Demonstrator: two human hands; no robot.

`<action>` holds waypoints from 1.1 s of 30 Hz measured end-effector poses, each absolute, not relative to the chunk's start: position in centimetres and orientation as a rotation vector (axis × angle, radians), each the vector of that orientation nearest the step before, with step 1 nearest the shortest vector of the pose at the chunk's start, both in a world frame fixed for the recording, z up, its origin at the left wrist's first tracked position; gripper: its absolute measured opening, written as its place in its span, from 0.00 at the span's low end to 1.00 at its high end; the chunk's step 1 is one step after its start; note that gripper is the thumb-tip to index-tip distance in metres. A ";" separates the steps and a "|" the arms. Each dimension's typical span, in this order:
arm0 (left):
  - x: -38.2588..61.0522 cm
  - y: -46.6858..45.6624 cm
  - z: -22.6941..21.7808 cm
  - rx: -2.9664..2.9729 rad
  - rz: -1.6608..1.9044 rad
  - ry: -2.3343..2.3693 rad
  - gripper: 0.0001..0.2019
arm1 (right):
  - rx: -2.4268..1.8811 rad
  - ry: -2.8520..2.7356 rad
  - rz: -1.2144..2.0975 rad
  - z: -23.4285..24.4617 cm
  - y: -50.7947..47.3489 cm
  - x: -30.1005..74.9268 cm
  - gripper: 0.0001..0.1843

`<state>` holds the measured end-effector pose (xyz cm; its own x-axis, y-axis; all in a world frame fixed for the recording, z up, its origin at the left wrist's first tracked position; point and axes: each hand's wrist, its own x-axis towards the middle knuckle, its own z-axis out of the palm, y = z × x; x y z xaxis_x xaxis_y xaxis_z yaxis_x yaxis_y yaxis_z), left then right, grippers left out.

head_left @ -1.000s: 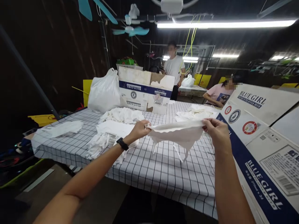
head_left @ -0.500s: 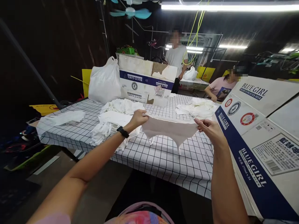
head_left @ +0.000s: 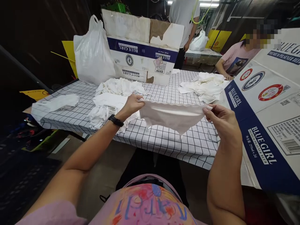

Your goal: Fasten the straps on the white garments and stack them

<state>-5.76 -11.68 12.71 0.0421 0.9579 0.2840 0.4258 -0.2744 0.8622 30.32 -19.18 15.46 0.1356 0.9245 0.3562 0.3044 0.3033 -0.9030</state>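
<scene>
I hold a white cloth piece (head_left: 172, 115) stretched between both hands above the near edge of a checked table (head_left: 164, 140). My left hand (head_left: 132, 104), with a black band on its wrist, pinches the cloth's left corner. My right hand (head_left: 221, 120) pinches its right corner. The cloth hangs in a shallow triangle with its point down. Piles of similar white cloth (head_left: 110, 103) lie on the table just left of my left hand.
A "Blue Girl" carton (head_left: 140, 54) and a white plastic bag (head_left: 92, 54) stand at the table's far side. Another large carton (head_left: 264, 106) sits at my right. More white cloth (head_left: 206, 87) lies far right. A seated person (head_left: 236, 56) and a standing person (head_left: 184, 18) are beyond.
My view has tilted down and my hands have drawn nearer to me. The cloth is held lower and its dangling straps no longer show. My lap has come into view.
</scene>
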 end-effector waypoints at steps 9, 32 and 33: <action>-5.9 -11.9 11.5 1.665 1.147 1.272 0.06 | -1.211 -1.286 0.632 13.8 -18.6 30.0 0.09; -5.5 -9.3 13.1 1.622 1.254 1.376 0.08 | -1.138 -1.181 0.555 14.1 -14.8 29.7 0.19; -5.5 -9.2 13.6 1.618 1.266 1.357 0.08 | -1.116 -1.183 0.510 14.7 -14.9 29.6 0.19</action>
<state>-5.45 -9.24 13.62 -0.0099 0.9670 0.2545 0.3212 -0.2380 0.9166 29.63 -14.93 14.71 0.3523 0.8115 0.4661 0.2183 0.4130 -0.8842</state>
